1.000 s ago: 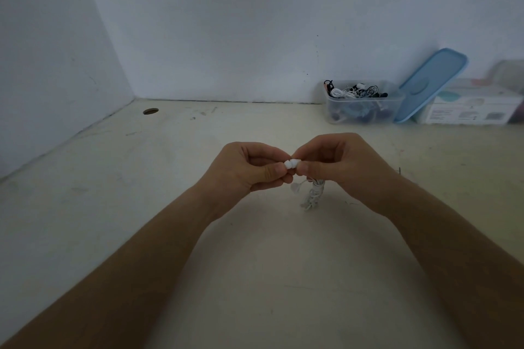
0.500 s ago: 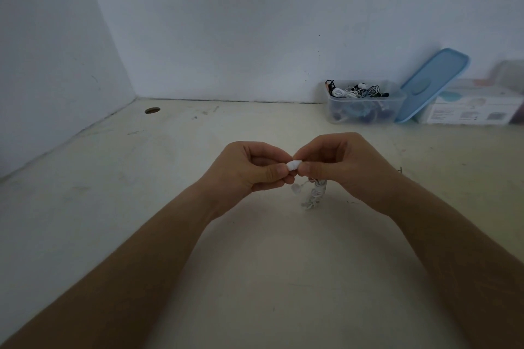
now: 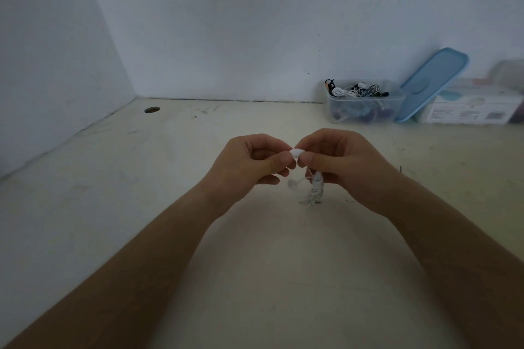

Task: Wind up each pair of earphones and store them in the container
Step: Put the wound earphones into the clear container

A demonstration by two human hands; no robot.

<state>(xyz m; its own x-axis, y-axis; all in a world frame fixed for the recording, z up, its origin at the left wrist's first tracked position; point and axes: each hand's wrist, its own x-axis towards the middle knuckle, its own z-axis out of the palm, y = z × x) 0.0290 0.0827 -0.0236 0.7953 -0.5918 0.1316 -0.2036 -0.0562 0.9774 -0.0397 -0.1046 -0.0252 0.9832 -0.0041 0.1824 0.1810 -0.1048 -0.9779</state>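
A pair of white earphones [image 3: 315, 188] hangs as a wound bundle between my hands above the middle of the table. My left hand [image 3: 252, 163] and my right hand [image 3: 344, 163] both pinch one white earbud [image 3: 297, 152] at their fingertips. The bundle dangles under my right hand's fingers, and a second earbud sticks out to its left. A clear plastic container [image 3: 365, 103] stands at the back against the wall, right of centre, holding several black and white earphones.
A light blue lid [image 3: 431, 82] leans against the container's right side. A white printed box [image 3: 476, 106] lies behind it at the far right. A round cable hole [image 3: 152, 109] sits in the table's back left. Walls close off the back and left.
The hands have barely moved. The pinched earbud has turned slightly between the fingertips, and the bundle still hangs below.
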